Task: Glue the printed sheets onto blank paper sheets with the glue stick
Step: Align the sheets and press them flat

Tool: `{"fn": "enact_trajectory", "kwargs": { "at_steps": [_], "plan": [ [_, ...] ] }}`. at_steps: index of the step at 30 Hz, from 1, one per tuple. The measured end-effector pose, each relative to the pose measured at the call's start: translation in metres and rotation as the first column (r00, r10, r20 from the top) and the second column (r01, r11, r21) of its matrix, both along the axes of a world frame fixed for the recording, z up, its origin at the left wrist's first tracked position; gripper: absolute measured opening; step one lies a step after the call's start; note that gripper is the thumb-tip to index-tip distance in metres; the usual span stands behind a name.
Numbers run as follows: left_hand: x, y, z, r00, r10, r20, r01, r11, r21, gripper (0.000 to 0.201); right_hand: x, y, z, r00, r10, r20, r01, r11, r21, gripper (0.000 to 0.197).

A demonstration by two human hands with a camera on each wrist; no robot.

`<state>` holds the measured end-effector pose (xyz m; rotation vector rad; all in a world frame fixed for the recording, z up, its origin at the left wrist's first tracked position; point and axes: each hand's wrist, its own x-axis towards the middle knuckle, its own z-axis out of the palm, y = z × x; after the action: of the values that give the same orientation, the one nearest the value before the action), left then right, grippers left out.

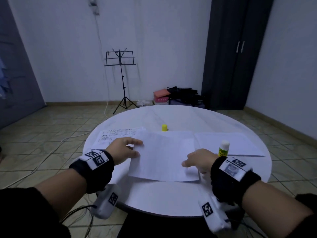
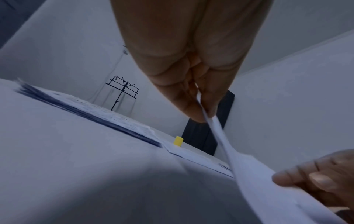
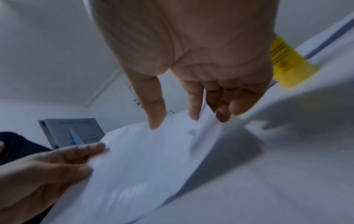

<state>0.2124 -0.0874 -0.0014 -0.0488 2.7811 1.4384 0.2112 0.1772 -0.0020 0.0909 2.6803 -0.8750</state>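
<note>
At the far left of the round counter [image 1: 171,200] lies the stack of printed sheets [image 1: 118,135], print side up, kept within easy reach of the left hand [image 1: 124,148]. That hand's grip pinches the upper left corner of a sheet [image 1: 163,157] between thumb and fingers, lifting the edge clear of the counter, which the left wrist view shows plainly; this looks like a hold for carrying or turning the sheet, probably to lay it on the paper beneath. Behind the sheet stands the yellow cap [image 1: 164,127], set aside so the stick is ready. On the sheet's right edge the right hand [image 1: 199,160] has its grip on the paper, thumb above and fingers bent at the edge, seemingly steadying that side. Just beyond it the uncapped glue stick [image 1: 223,148] stands upright on the blank paper sheets [image 1: 240,141], close to the hand that would take it up.
</note>
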Motion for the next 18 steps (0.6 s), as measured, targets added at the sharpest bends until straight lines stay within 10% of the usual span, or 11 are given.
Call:
{"fn": "enact_trajectory", "kwargs": {
  "at_steps": [9,18],
  "plan": [
    [-0.075,0.031,0.013,0.994,-0.069,0.090,0.099,0.916,-0.390,0.071,-0.068,-0.025,0.021,0.983,-0.110,-0.150,0.149,0.948,0.282,0.048],
    [-0.145,0.056,0.010,0.948,-0.061,0.312,0.284,0.605,-0.744,0.079,-0.138,-0.025,0.014,0.995,-0.098,0.013,0.080,0.879,0.471,0.055]
  ]
}}
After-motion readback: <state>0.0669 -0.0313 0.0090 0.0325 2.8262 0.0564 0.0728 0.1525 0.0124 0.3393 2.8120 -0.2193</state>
